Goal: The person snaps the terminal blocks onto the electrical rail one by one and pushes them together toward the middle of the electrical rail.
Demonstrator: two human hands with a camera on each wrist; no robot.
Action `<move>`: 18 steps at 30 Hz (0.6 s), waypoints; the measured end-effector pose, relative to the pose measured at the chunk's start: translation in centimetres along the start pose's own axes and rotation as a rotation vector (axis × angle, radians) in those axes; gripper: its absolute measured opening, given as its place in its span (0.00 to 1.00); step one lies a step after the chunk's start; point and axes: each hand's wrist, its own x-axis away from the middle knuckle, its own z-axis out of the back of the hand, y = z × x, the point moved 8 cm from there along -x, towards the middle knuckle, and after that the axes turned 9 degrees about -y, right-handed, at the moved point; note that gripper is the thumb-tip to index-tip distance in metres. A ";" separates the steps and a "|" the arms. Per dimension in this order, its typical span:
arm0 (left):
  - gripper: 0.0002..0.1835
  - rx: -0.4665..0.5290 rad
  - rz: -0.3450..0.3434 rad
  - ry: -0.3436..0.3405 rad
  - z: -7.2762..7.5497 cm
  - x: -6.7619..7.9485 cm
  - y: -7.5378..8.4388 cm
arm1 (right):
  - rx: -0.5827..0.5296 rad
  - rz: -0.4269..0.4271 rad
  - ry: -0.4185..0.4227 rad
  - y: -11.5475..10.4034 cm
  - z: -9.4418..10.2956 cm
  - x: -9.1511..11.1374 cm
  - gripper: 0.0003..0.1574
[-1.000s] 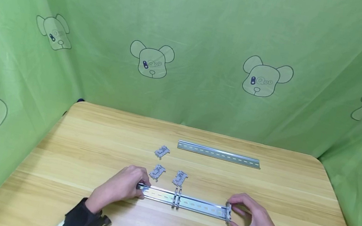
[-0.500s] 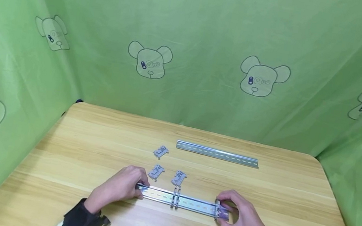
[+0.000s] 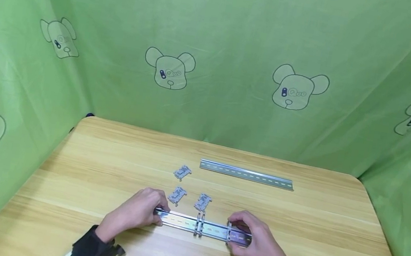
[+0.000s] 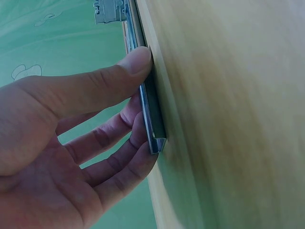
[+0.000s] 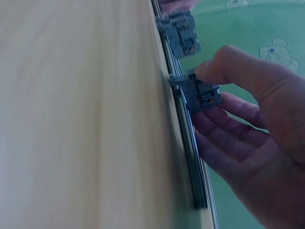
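A slotted metal DIN rail point(image 3: 214, 230) lies across the near part of the table. My left hand point(image 3: 141, 209) grips its left end between thumb and fingers, as the left wrist view also shows. Two grey terminal blocks point(image 3: 199, 224) stand side by side on the rail near its middle. Further right, my right hand point(image 3: 258, 240) pinches another grey terminal block point(image 5: 198, 91) that sits upright on the rail. In the right wrist view, the thumb is on one side of this block and the fingers reach round the other. The rail's right end runs beneath that hand.
Behind the rail, several loose grey terminal blocks point(image 3: 178, 195) lie flat on the wooden table point(image 3: 111, 153). A second slotted rail point(image 3: 246, 174) lies farther back. Green cloth point(image 3: 225, 104) hangs behind the table and along its sides.
My right hand has slid the pinched terminal block leftward along the rail, from its right end toward the standing pair. The left hand has kept its grip at the left end.
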 end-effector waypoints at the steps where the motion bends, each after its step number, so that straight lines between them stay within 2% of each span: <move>1: 0.16 0.002 0.000 -0.001 0.0 0.0 0.0 | -0.001 -0.002 -0.005 -0.1 -0.2 -0.2 0.34; 7: 0.16 0.010 -0.001 -0.008 0.0 0.0 0.0 | -0.002 -0.016 -0.018 -0.7 -1.1 -1.2 0.34; 18: 0.16 0.016 0.000 0.000 0.0 -0.1 -0.3 | -0.048 0.008 -0.020 -2.1 -2.2 -2.9 0.34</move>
